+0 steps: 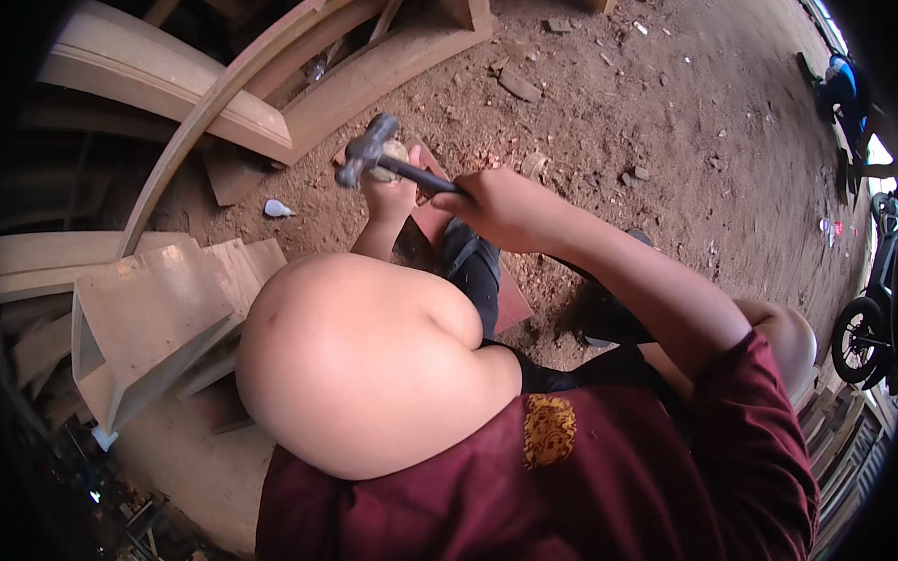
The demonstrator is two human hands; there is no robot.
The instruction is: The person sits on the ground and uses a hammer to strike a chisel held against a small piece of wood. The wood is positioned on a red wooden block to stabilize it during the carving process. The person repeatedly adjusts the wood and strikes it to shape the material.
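My right hand [499, 205] is closed round the dark handle of a hammer [419, 174]. The hammer's grey metal head sits above my left hand [387, 197], in front of part of it. My left fingers are curled round a pale, rounded thing [392, 156], whose kind I cannot make out behind the hammer. Whether the hammer head touches that thing is not clear. Below my hands, a flat reddish-brown board [512, 304] shows between and beside my dark-clothed legs, partly hidden by my arms.
Curved and straight wooden frame pieces [377, 90] lie ahead and to the left. Nearer on the left is a stack of cut wooden pieces [157, 295]. A small white item [276, 208] lies on the dirt floor [672, 120] among wood chips. A two-wheeler [862, 335] stands far right.
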